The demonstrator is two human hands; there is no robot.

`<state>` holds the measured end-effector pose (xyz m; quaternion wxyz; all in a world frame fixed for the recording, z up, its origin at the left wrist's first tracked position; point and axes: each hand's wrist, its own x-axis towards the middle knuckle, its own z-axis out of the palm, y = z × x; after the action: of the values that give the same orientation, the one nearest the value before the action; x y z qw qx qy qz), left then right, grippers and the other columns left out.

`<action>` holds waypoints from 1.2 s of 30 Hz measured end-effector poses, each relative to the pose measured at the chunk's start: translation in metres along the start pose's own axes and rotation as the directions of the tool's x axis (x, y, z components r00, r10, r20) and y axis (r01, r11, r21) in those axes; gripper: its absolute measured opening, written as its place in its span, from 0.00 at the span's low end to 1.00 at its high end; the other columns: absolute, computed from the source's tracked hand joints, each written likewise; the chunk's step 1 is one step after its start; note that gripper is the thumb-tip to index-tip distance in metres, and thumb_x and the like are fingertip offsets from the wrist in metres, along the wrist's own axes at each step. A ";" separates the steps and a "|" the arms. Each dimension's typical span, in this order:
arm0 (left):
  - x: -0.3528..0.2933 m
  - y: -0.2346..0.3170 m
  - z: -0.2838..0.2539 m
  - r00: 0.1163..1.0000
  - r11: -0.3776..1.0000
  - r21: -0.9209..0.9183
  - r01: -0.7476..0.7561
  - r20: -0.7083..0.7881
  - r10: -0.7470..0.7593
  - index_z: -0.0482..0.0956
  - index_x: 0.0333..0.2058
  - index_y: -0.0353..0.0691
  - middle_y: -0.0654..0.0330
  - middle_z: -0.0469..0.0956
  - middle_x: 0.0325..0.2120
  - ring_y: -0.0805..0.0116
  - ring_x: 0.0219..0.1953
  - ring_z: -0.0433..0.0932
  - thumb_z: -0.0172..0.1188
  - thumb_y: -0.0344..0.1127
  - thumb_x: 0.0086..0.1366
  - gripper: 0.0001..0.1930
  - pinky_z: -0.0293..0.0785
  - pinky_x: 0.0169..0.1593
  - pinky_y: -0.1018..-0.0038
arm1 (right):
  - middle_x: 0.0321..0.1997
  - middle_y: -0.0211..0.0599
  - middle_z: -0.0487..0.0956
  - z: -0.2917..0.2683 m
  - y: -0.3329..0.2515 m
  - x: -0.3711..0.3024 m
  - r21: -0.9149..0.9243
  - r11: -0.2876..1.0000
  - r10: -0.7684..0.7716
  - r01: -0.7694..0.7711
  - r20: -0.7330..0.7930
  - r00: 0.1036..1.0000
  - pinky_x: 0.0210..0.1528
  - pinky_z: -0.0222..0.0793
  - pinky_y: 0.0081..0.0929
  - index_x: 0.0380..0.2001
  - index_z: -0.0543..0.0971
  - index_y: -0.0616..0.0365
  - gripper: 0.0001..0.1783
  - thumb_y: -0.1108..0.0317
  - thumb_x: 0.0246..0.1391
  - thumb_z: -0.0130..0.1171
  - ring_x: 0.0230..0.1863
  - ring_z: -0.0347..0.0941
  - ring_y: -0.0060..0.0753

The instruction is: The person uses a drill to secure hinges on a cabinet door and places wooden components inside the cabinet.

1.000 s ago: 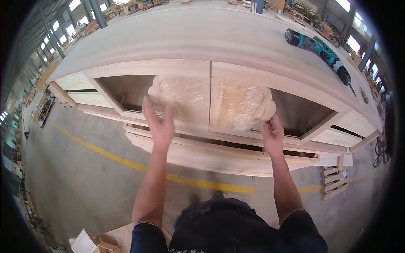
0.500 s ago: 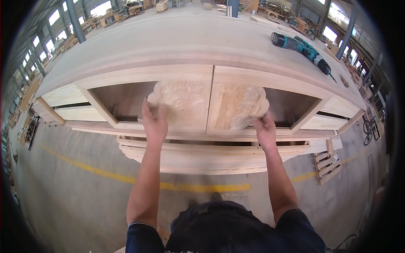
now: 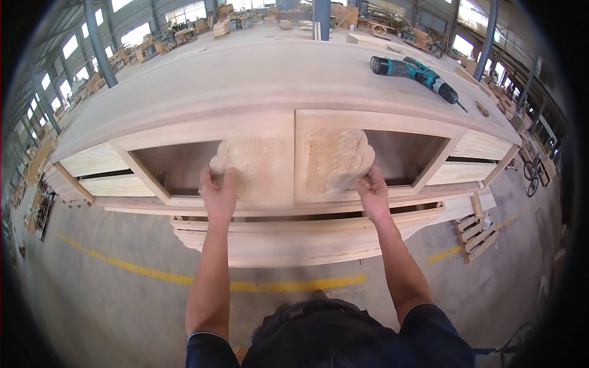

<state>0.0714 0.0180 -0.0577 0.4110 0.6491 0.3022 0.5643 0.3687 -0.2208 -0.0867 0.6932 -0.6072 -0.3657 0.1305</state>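
Note:
Two pale wooden cabinet doors meet in the middle of a long unpainted cabinet. The left door (image 3: 267,165) and the right door (image 3: 334,153) each carry a carved panel with a scalloped outer edge beside a dark opening. My left hand (image 3: 218,193) grips the left panel's outer edge, thumb in front and fingers curled round the rim. At the right panel's lower outer edge, my right hand (image 3: 373,191) holds on with bent fingers, their tips partly hidden. A teal and black cordless drill (image 3: 417,76) lies on the cabinet top (image 3: 221,80).
Below the doors, a long wooden piece with a shaped front (image 3: 288,242) stands near my legs. A slatted wooden pallet (image 3: 475,236) rests on the floor at the right. Blue-grey columns (image 3: 99,46) rise behind the cabinet, and a bicycle (image 3: 535,175) stands far right.
The view has shifted, so the cabinet top and drill sit lower and further left. Both hands stay at the panels' outer edges, and the doors remain side by side.

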 end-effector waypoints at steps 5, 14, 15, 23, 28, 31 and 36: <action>-0.012 -0.001 -0.004 0.999 0.998 -0.057 -0.035 -0.036 0.033 0.68 0.62 0.26 0.53 0.76 0.50 0.65 0.52 0.74 0.68 0.34 0.64 0.32 0.71 0.57 0.69 | 0.67 0.35 0.72 0.005 -0.008 -0.001 0.025 0.999 0.032 -0.032 0.018 0.999 0.71 0.62 0.30 0.71 0.64 0.59 0.35 0.82 0.61 0.57 0.68 0.67 0.30; -0.017 -0.003 0.004 0.996 0.992 0.107 -0.060 -0.057 0.067 0.62 0.67 0.26 0.45 0.69 0.59 0.55 0.61 0.69 0.70 0.34 0.63 0.39 0.65 0.66 0.64 | 0.63 0.37 0.74 -0.008 -0.002 0.009 -0.046 0.999 0.025 -0.021 0.077 0.997 0.64 0.69 0.28 0.69 0.65 0.60 0.34 0.80 0.59 0.60 0.64 0.71 0.29; -0.020 0.004 0.006 0.990 0.981 0.172 -0.095 -0.082 0.110 0.62 0.67 0.27 0.43 0.69 0.59 0.51 0.62 0.68 0.69 0.35 0.63 0.38 0.63 0.67 0.61 | 0.63 0.37 0.74 -0.010 -0.003 0.011 -0.046 0.999 0.025 -0.021 0.079 0.997 0.64 0.69 0.28 0.69 0.65 0.60 0.34 0.80 0.59 0.60 0.64 0.71 0.29; -0.031 0.086 0.043 0.856 0.703 0.495 -0.511 0.212 0.472 0.54 0.72 0.31 0.40 0.52 0.72 0.39 0.73 0.54 0.67 0.35 0.64 0.43 0.50 0.74 0.49 | 0.66 0.48 0.73 -0.009 -0.039 0.045 -0.083 0.975 -0.208 0.205 -0.031 0.978 0.68 0.66 0.33 0.67 0.65 0.71 0.34 0.74 0.61 0.63 0.66 0.71 0.35; -0.038 0.114 0.093 0.742 0.553 0.500 -0.667 0.513 0.431 0.49 0.73 0.27 0.39 0.44 0.76 0.37 0.78 0.40 0.68 0.37 0.60 0.49 0.37 0.75 0.38 | 0.61 0.43 0.78 0.004 -0.063 0.057 -0.028 0.977 -0.210 0.211 0.031 0.977 0.64 0.68 0.30 0.63 0.72 0.67 0.29 0.71 0.60 0.66 0.61 0.74 0.31; -0.028 0.108 0.099 0.764 0.520 0.562 -0.643 0.518 0.385 0.49 0.73 0.28 0.39 0.44 0.76 0.39 0.78 0.41 0.69 0.38 0.59 0.50 0.37 0.75 0.37 | 0.56 0.37 0.80 0.021 -0.071 0.053 0.067 0.985 -0.164 0.162 0.030 0.986 0.60 0.71 0.27 0.59 0.77 0.64 0.26 0.69 0.59 0.68 0.56 0.76 0.26; -0.032 0.109 0.124 0.778 0.477 0.616 -0.627 0.526 0.343 0.49 0.73 0.28 0.40 0.42 0.76 0.40 0.78 0.40 0.71 0.39 0.58 0.51 0.37 0.74 0.37 | 0.54 0.36 0.82 0.007 -0.076 0.049 0.032 0.992 -0.121 0.121 0.020 0.992 0.58 0.73 0.26 0.59 0.77 0.64 0.25 0.68 0.60 0.67 0.54 0.77 0.26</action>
<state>0.1796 -0.0860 0.0190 -0.0394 0.9026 0.2375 0.3569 0.3785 -0.2024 0.0022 0.7050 -0.5718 -0.4073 0.1004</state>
